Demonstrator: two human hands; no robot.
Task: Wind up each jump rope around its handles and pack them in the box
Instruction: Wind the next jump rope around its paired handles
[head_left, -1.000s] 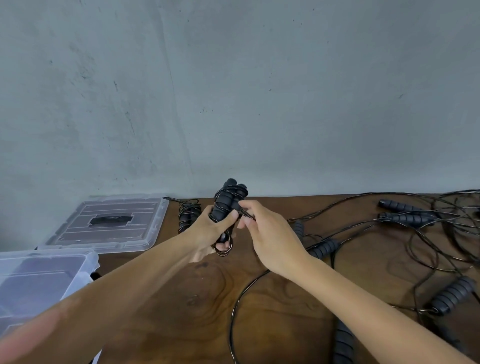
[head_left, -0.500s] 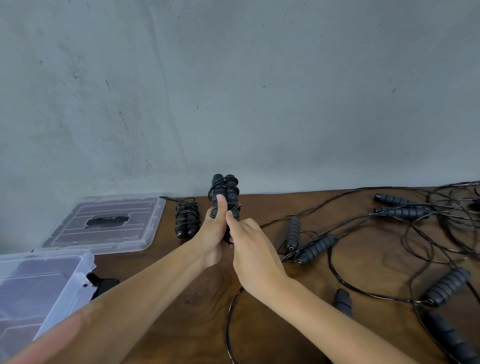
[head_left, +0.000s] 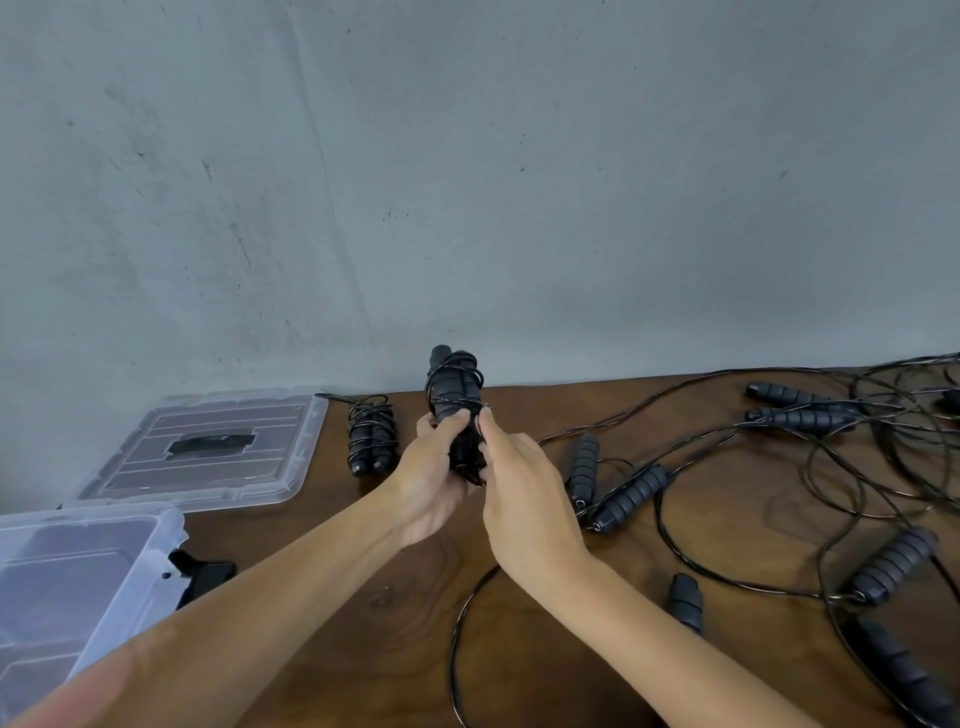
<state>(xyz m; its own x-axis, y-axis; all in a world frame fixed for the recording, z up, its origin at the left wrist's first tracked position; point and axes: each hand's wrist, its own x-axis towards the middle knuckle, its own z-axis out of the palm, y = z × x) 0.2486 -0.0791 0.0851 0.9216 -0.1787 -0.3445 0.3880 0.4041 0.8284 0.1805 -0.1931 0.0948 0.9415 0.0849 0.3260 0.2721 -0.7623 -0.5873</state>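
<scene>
Two black handles, pressed side by side and bound with turns of thin black cord, make up the jump rope bundle (head_left: 453, 400) held upright above the middle of the wooden table (head_left: 597, 670). The left hand (head_left: 429, 483) grips its lower part, fingers curled round the handles and thumb lying across the front. The right hand (head_left: 522, 486) is against the bundle's right side, its fingertips pinching the cord where it crosses the handles.

One finished bundle (head_left: 371, 440) lies flat on the table just to the left, near the far edge, its cord wound round both handles. Beside it, further left, a clear plastic lid (head_left: 208, 451) rests flat on the table with a dark handle at its centre. The clear plastic box (head_left: 78, 582) stands open at the near left corner, with a black clip showing at its right side.

To the right, several loose jump ropes (head_left: 779, 467) sprawl across the table, their cords tangled in loops and their ribbed black handles scattered apart. A pair of handles (head_left: 608, 480) lies just right of the right hand; others lie near the far right edge and toward the near right corner. Behind the table rises a grey wall (head_left: 467, 182).
</scene>
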